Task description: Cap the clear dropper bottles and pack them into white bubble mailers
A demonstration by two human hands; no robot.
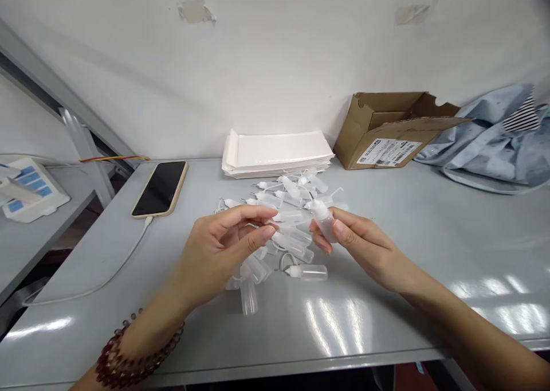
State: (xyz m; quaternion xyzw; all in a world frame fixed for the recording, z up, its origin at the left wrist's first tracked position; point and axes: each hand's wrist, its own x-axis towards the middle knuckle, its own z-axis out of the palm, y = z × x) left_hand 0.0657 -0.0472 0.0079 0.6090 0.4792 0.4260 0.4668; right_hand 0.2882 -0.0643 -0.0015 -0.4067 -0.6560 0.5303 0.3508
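Tabletop, glossy grey; white wall behind. Right hand clamped on cylindrical translucent plastic bottle; left hand, grip unclear.

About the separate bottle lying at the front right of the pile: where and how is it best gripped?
Probably by its clear body, from the right: it lies on its side, nozzle pointing left, right end free, with other bottles just beyond.

Bottles piled mid table, stack of cards just beyond. Box right of stack, cloth right of box, probably on table too. Phone far left, cable from its near end.
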